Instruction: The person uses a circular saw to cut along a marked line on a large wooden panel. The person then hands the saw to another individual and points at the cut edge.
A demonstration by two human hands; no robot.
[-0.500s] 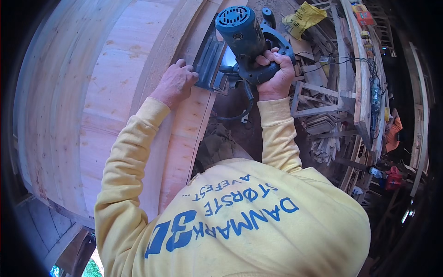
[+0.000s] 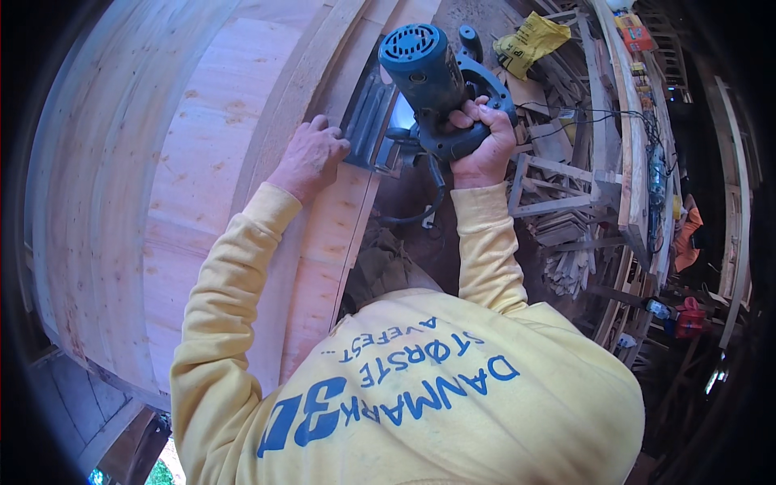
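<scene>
Blue power planer | right hand grips its handle | left hand flat, ungripping, on wooden plank

Blade of the blue power saw hidden under its motor housing and metal base plate. Palm of the right hand concealed by the handle it wraps. Fingertips of the left hand partly behind the plate edge. Curved wooden panel cut off at left rim. Far clutter of wood strips too small to tell.
</scene>
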